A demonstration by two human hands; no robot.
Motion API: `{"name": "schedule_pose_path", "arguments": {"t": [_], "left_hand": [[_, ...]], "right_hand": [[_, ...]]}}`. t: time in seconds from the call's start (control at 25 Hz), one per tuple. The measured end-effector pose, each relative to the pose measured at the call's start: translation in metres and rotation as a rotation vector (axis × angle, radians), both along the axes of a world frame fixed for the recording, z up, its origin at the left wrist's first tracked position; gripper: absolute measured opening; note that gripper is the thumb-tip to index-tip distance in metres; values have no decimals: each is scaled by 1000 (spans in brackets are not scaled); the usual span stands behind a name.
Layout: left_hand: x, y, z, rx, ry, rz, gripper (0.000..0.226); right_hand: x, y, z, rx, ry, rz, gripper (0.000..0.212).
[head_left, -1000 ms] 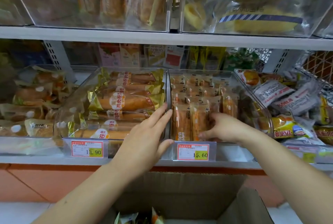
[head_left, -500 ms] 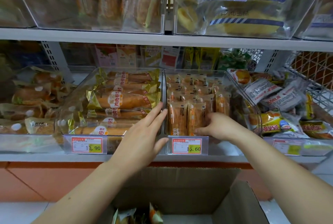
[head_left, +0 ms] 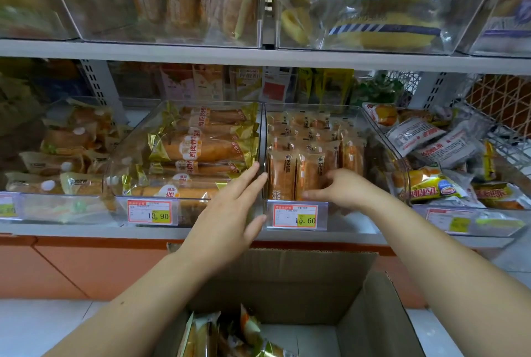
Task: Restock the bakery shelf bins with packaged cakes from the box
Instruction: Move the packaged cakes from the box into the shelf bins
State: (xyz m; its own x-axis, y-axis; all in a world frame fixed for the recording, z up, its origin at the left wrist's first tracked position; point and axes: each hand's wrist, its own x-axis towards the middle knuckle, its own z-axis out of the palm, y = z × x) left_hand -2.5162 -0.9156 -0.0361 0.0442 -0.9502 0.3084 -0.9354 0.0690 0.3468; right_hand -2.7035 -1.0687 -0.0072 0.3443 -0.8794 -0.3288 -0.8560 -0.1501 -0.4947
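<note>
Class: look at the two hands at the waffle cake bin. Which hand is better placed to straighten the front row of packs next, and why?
Right. The right hand is already in the waffle bin, fingers touching the front packs. The left hand is flat and open against the bin's front left corner, outside it.

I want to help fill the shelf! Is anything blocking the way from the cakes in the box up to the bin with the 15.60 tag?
Nothing visible blocks it. The box is open, with packaged cakes showing inside. The clear bin above is open on top, though its front rows look full. The left hand and right hand are at its front.
</note>
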Motion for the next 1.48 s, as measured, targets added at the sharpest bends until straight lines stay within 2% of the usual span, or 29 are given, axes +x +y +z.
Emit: {"name": "schedule_pose_path", "arguments": {"t": [0.04,0.12,0.2,0.24,0.32,0.48,0.52,0.6,0.72,0.8,0.92,1.0,1.12,1.2,1.28,1.48], "left_hand": [[-1,8,0,-84,-20,-17,65],[-4,23,-3,-228,-44,-88,49],[-3,34,-14,-200,-37,-172,42],[0,38,-25,-109,-31,-199,41],[6,45,-63,128,-46,-234,40],[15,70,-162,635,-170,-230,48],[16,76,-183,717,-188,-217,49],[19,89,-213,815,-191,-176,49],[24,104,-241,829,-179,-92,57],[27,108,-250,787,-84,26,61],[24,111,-259,712,104,201,68],[21,112,-265,695,244,350,75],[20,106,-276,707,436,559,86],[20,100,-282,719,440,588,90],[15,96,-285,755,419,578,88],[1,95,-285,814,575,541,70]], "right_hand": [[-1,3,4,-47,39,-2,57],[-3,15,15,-295,186,8,62],[-6,44,28,-604,244,37,52],[-6,62,31,-658,197,76,44],[-5,100,19,-508,168,245,34],[-2,130,-91,128,519,686,33],[-1,130,-127,251,580,709,34],[-2,132,-187,370,595,656,35],[0,148,-248,500,357,416,35],[10,163,-276,536,207,278,47],[30,181,-311,491,133,191,61],[39,186,-324,426,167,182,63],[38,182,-325,475,162,125,52],[29,178,-322,507,164,82,43],[15,177,-319,552,161,47,45],[-10,178,-305,576,117,60,71]]}}
